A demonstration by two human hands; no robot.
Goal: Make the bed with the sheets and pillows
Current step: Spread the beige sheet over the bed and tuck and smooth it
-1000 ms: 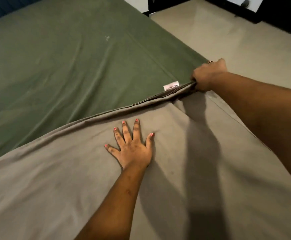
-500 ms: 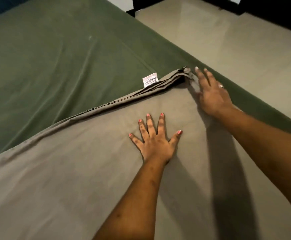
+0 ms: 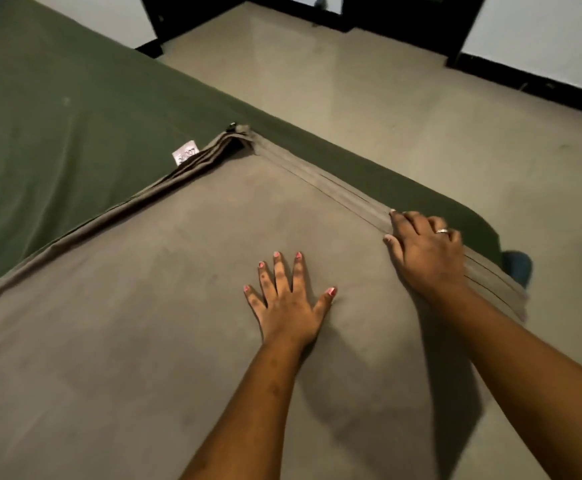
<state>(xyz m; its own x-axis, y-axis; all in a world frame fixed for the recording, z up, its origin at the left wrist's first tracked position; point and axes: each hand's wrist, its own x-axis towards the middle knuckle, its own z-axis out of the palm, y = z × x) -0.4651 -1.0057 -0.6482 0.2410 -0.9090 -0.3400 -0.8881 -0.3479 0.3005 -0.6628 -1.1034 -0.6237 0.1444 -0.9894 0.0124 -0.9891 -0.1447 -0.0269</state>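
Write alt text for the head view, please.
A folded grey sheet lies on a green-covered bed; the left hand presses flat on its middle, the right hand on its layered right edge. A white label sits at the far corner.

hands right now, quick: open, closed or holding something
Left hand: open, fingers spread flat on the grey sheet.
Right hand: open, resting on the grey sheet's layered edge, holding nothing.
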